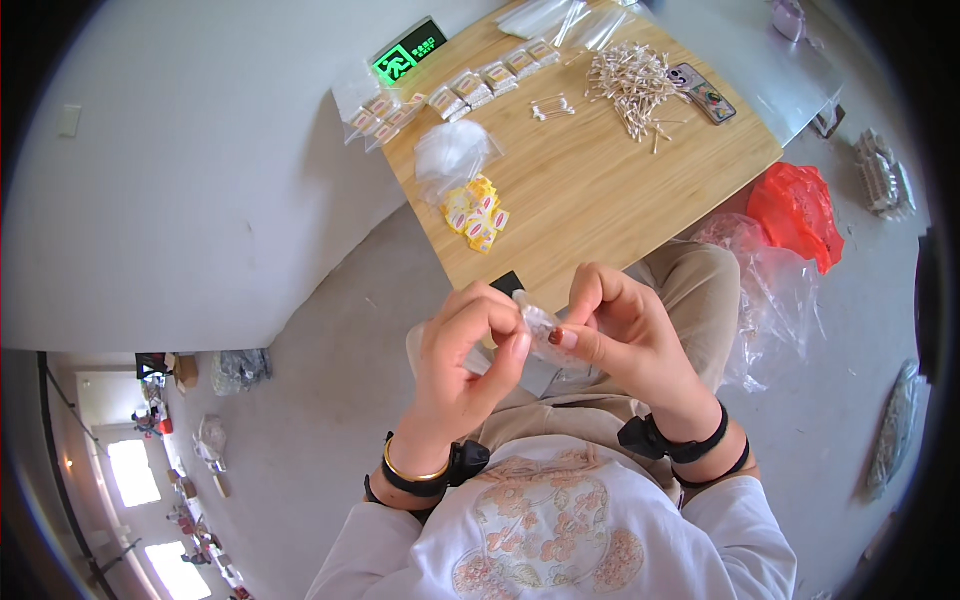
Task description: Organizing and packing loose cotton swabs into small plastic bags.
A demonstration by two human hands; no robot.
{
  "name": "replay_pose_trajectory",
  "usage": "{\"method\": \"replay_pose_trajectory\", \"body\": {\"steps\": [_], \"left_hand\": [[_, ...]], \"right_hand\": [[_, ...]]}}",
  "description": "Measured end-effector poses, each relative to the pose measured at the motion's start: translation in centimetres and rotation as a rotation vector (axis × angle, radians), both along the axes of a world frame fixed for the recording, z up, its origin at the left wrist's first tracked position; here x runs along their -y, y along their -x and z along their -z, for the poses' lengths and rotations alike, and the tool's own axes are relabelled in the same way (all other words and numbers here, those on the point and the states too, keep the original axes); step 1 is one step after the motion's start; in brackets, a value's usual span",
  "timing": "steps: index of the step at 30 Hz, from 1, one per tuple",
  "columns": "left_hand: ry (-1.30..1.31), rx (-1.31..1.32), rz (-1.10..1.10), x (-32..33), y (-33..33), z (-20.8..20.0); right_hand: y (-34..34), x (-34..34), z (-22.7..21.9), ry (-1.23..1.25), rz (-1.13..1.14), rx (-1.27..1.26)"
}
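Observation:
Above my lap, near the table's front edge, I have a small clear plastic bag (538,322) with something whitish in it. My left hand (468,345) pinches the bag's left side between thumb and fingers. On the other side my right hand (640,345) is closed, its thumb against the bag; the fingertips behind are partly hidden. On the wooden table (590,200) lie a heap of cotton swabs (635,85) and a few swabs (553,107) set apart. Yellow-and-white cards (475,215) are piled at the left, beside a stack of clear bags (452,152).
Filled small packets (497,76) line the table's far left edge. A patterned phone-like object (703,93) is beside the swabs, and clear plastic sheets (550,18) lie at the back. A red plastic bag (797,215) and clear plastic (765,310) are right of my leg.

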State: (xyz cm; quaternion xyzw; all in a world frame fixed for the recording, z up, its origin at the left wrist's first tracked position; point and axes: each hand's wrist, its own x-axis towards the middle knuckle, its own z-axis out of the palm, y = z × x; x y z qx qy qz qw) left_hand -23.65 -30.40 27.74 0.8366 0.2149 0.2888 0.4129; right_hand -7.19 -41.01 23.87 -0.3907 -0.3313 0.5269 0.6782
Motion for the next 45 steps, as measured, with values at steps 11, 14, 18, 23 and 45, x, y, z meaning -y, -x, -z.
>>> {"method": "replay_pose_trajectory", "body": {"steps": [11,14,18,23,45], "left_hand": [[-0.393,0.342,0.101,0.8,1.4,0.5],[-0.414,0.360,0.101,1.0,1.5,0.4],[-0.448,0.346,0.088,1.2,1.7,0.3],[-0.427,0.371,0.097,1.3,1.5,0.4],[0.979,-0.054,0.167,-2.6,0.2,-0.9]], "right_hand": [[1.4,0.9,-1.8,-0.649,0.629,1.000],[1.6,0.6,-1.6,-0.704,0.685,1.030],[1.8,0.5,-1.3,-0.732,0.715,1.032],[1.7,0.5,-1.1,-0.753,0.727,1.035],[-2.1,0.1,-0.2,-0.827,0.717,1.245]]}}
